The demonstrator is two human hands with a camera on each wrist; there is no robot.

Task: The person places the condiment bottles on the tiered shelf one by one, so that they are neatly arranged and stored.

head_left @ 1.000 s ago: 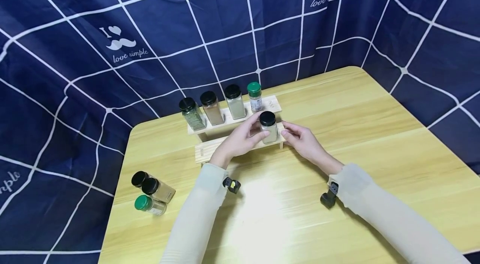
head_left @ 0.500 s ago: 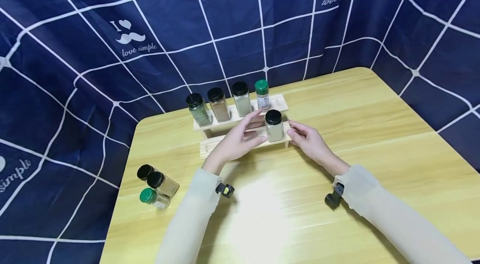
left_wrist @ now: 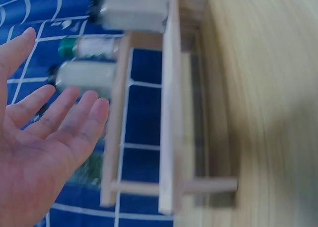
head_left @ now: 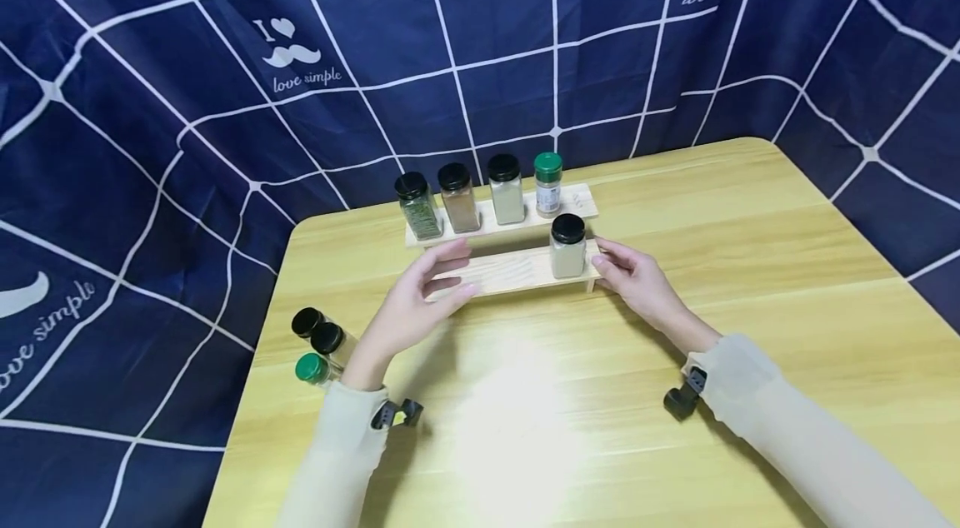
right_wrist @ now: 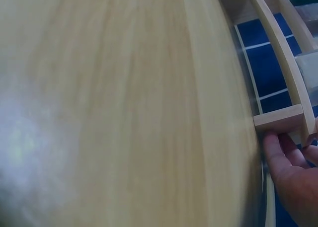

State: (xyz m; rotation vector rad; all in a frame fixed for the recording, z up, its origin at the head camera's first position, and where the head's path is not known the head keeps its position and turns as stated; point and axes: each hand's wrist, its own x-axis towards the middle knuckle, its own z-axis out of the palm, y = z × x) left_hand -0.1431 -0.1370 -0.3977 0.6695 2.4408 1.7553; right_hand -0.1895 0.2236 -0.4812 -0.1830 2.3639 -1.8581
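Note:
A two-tier wooden spice rack (head_left: 498, 271) stands on the table. On its lower tier, near the right end, a square jar with a black lid (head_left: 568, 246) sits upright. My left hand (head_left: 412, 299) holds nothing; its fingers are spread near the left end of that tier, and the left wrist view shows its palm (left_wrist: 47, 152) beside the rack. My right hand (head_left: 637, 282) grips the right end of the lower tier, thumb in front and fingers behind. In the right wrist view its fingers (right_wrist: 278, 155) are at the rack's end support (right_wrist: 279, 118).
The upper tier bears a jar of green herbs (head_left: 420, 207), a brown spice jar (head_left: 460, 199), a pale jar (head_left: 507, 191) and a green-capped bottle (head_left: 548, 185). Left on the table lie two black-lidded jars (head_left: 327, 337) and another green-capped bottle (head_left: 311, 367). A dark blue curtain (head_left: 480, 53) surrounds the table.
My left hand has come away from the black-lidded jar on the lower tier and moved left. The jar stays on the tier. My right hand remains at the rack's end while the view shifts.

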